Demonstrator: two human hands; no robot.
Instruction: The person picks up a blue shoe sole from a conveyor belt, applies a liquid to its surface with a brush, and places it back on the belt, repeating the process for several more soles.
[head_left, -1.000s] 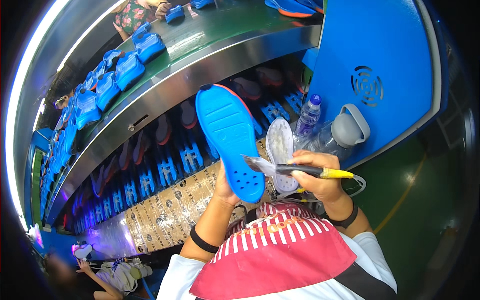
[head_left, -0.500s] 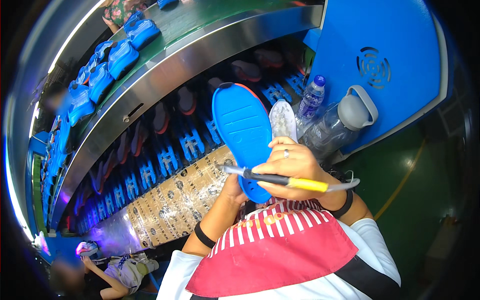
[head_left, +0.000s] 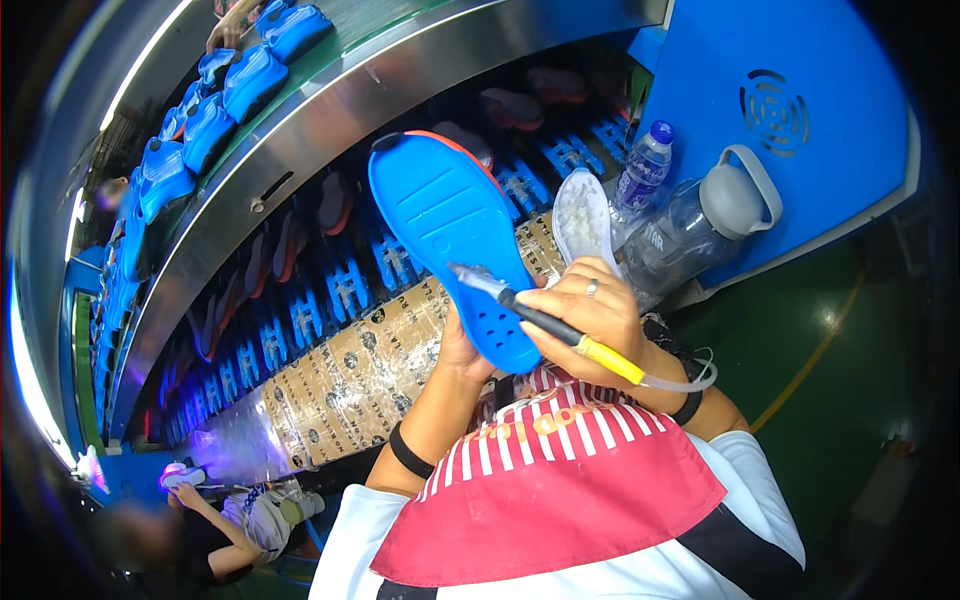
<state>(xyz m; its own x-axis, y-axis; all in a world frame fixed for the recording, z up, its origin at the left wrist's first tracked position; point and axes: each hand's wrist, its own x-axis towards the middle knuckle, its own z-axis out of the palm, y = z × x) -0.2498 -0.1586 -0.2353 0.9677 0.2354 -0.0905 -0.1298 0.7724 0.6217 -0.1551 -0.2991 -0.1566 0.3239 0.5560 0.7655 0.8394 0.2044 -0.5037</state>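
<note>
While the sole (head_left: 452, 222) is gripped in the left hand (head_left: 459, 350) over the far edge of the ledge (head_left: 345, 365), and the brush (head_left: 545, 321) in the right hand (head_left: 600, 316), brush slippage could be caused by sole tilt.

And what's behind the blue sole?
Part of the left hand shows behind the blue sole; the rest is hidden. Past the edges are blue brackets and brown wrapping; anything directly behind is covered.
</note>
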